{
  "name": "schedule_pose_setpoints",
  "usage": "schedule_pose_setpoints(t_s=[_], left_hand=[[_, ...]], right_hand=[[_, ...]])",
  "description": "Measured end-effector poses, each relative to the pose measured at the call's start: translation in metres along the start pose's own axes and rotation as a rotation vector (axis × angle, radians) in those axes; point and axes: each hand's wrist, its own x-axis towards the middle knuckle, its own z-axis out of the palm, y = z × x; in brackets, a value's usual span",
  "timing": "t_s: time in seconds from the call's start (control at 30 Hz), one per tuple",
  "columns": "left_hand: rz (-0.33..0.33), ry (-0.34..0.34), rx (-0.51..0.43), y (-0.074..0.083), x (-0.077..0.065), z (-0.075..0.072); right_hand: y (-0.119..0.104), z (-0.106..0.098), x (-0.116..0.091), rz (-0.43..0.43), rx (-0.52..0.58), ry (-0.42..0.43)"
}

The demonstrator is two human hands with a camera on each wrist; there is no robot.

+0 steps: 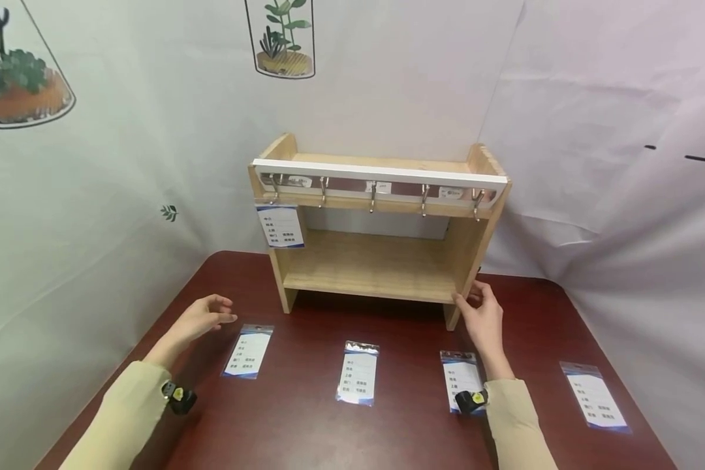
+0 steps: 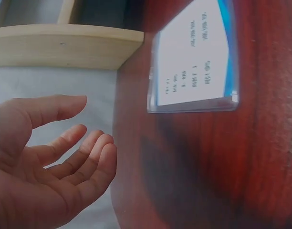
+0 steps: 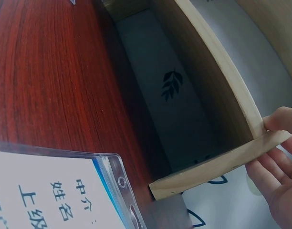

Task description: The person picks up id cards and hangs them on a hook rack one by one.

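A light wooden shelf rack (image 1: 370, 264) stands at the back of the dark red table, with a white-edged strip of metal hooks (image 1: 373, 189) across its upper front. My right hand (image 1: 483, 316) grips the rack's right side panel (image 3: 217, 167), thumb at the front edge and fingers on the outer face. Left of the rack, my left hand (image 1: 202, 318) hovers with loosely bent fingers, holding nothing, near a badge in a clear sleeve (image 1: 249, 352). One badge (image 1: 281, 226) hangs from the leftmost hook.
More sleeved badges lie on the table (image 1: 294, 431): one in the middle (image 1: 357, 374), one under the right wrist (image 1: 461, 375), and one at the far right (image 1: 595, 397). Behind and beside the table hangs a pale cloth (image 1: 388, 98) with printed plants.
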Motion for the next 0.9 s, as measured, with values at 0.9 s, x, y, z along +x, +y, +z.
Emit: schedule_pose_setpoints(t_s=[0.9], left_hand=[[-0.12,-0.017,0.026,-0.015,0.0,0.015]], right_hand=[[0.0,0.002,0.001,-0.024,0.019,0.01]])
